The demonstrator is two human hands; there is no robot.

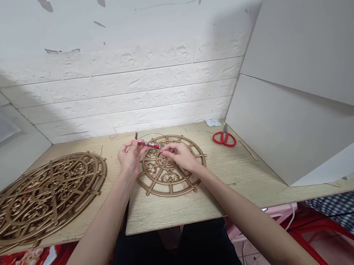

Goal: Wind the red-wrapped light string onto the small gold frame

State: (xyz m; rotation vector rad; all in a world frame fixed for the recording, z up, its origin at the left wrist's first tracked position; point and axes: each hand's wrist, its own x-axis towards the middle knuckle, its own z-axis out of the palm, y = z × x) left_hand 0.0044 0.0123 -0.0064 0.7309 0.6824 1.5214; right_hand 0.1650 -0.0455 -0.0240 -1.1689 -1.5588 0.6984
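Note:
My left hand point(130, 157) is closed on a slim red stick point(148, 144) with a pale pattern, held almost level above the table. My right hand point(179, 154) pinches at the right end of this stick; whatever lies between its fingertips is too small to make out. Under both hands lies a round gold openwork disc point(172, 189) with spokes and scroll ornaments. A thin dark strand point(151, 135) arcs above the stick, and a short dark piece point(136, 135) sticks up behind my left hand.
Several similar gold discs point(51, 189) are stacked at the left. Red-handled scissors point(224, 138) lie to the right, near a small pale packet point(213, 122) and a thin stick point(248, 150). A white brick-patterned wall point(117, 84) closes off the back, and white panels point(309, 87) the right.

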